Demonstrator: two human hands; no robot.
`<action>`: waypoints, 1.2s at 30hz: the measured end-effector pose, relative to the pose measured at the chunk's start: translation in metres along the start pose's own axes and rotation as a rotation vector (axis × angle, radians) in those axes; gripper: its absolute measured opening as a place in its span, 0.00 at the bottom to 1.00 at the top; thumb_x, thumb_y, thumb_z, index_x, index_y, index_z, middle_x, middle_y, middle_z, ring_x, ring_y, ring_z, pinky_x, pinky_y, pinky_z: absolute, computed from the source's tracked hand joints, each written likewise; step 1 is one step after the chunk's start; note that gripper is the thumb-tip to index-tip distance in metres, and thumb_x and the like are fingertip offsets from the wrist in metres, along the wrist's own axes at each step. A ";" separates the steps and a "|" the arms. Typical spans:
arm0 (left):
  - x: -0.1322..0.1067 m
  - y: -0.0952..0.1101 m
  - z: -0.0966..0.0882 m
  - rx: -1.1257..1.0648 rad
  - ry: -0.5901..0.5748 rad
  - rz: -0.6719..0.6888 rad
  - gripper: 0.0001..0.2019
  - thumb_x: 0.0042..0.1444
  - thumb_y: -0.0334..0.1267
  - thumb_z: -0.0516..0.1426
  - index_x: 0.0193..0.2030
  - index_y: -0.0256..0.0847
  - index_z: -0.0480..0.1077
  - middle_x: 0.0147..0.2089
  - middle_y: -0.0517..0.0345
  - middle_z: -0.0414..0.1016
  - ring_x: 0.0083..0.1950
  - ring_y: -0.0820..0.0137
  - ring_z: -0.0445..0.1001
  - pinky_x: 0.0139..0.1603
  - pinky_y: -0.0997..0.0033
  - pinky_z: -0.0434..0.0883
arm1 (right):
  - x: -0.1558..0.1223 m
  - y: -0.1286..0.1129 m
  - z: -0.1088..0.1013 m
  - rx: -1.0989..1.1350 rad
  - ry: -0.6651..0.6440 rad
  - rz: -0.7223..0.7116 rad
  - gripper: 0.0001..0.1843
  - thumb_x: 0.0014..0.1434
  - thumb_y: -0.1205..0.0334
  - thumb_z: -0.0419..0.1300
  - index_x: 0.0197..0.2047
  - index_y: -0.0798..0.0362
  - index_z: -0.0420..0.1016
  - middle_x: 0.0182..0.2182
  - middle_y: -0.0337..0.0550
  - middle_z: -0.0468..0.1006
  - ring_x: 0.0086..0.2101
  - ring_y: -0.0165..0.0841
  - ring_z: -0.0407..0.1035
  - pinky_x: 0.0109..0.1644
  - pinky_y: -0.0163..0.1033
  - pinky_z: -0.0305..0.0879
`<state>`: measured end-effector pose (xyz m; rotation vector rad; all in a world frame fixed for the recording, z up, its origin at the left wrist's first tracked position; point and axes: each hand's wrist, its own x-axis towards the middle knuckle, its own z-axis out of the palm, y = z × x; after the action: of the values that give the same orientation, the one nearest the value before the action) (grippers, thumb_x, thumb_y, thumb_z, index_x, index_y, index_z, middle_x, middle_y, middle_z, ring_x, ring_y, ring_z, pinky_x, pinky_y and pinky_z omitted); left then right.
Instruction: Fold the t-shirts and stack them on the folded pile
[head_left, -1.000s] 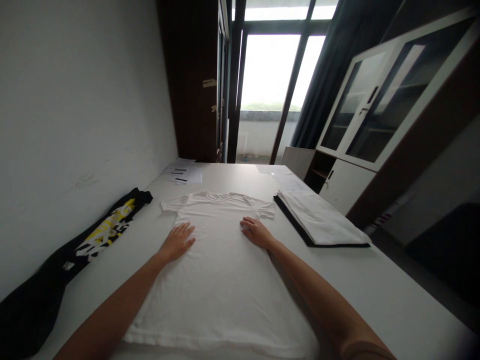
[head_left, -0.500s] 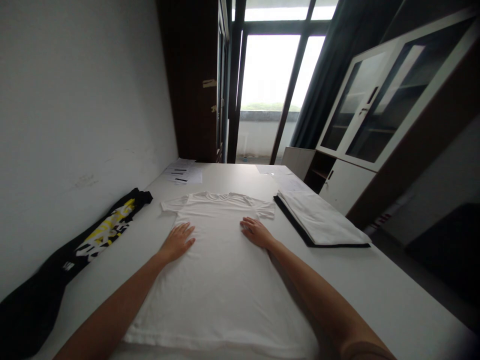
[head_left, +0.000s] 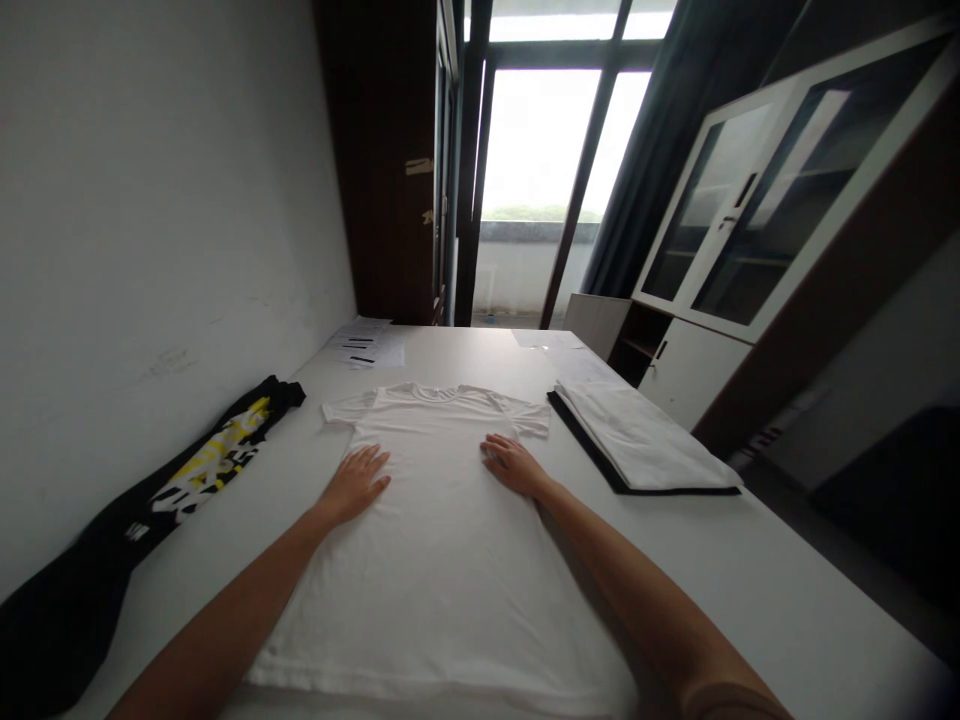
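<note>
White cotton fills the middle of the view: a plain white short-sleeved T-shirt (head_left: pixel 442 520) lies spread flat, collar away from the person, on a pale grey tabletop (head_left: pixel 750 580), and both bare hands rest on its chest. The left hand (head_left: pixel 354 483) lies palm down with its fingers spread loosely, at the shirt's left edge below the sleeve; the right hand (head_left: pixel 511 464) lies flat likewise, fingers a little apart, pinching nothing. The step in hand looks like smoothing the cloth flat; any further move would call for a grip on a sleeve or side seam, since neither hand has hold of fabric now. Beyond the left hand, against the wall, lies a black garment with a yellow and white print (head_left: pixel 202 465); its lettering is too blurred to read. Beyond the right hand sits a neat stack of folded white cloth on a black layer (head_left: pixel 637 440). Further from both hands, near the table's far edge, lie white paper sheets with dark bars (head_left: pixel 367 345), their writing too small to make out.
</note>
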<state>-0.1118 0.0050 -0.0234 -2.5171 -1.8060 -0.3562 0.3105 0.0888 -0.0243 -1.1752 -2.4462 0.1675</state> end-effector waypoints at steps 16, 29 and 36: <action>0.000 -0.002 0.004 -0.015 0.024 0.012 0.28 0.69 0.53 0.48 0.71 0.45 0.62 0.75 0.48 0.56 0.75 0.56 0.54 0.74 0.48 0.51 | 0.000 -0.001 -0.001 0.007 0.006 -0.009 0.25 0.68 0.51 0.55 0.65 0.47 0.72 0.65 0.51 0.68 0.65 0.46 0.61 0.69 0.55 0.56; -0.001 0.000 -0.007 -0.035 -0.036 0.062 0.31 0.67 0.57 0.51 0.73 0.47 0.59 0.76 0.49 0.53 0.76 0.53 0.53 0.74 0.45 0.49 | 0.000 0.000 0.000 0.050 0.035 -0.013 0.25 0.66 0.51 0.57 0.64 0.46 0.73 0.65 0.50 0.69 0.65 0.45 0.61 0.69 0.54 0.56; -0.007 0.005 -0.025 -0.092 -0.132 0.174 0.36 0.65 0.64 0.49 0.75 0.51 0.55 0.78 0.50 0.46 0.77 0.53 0.47 0.75 0.44 0.44 | 0.000 -0.005 -0.004 0.009 -0.016 0.006 0.26 0.68 0.51 0.55 0.65 0.47 0.71 0.66 0.50 0.67 0.66 0.45 0.60 0.70 0.54 0.55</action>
<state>-0.1138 -0.0067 -0.0003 -2.7975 -1.6287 -0.2788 0.3088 0.0853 -0.0190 -1.1815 -2.4538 0.1897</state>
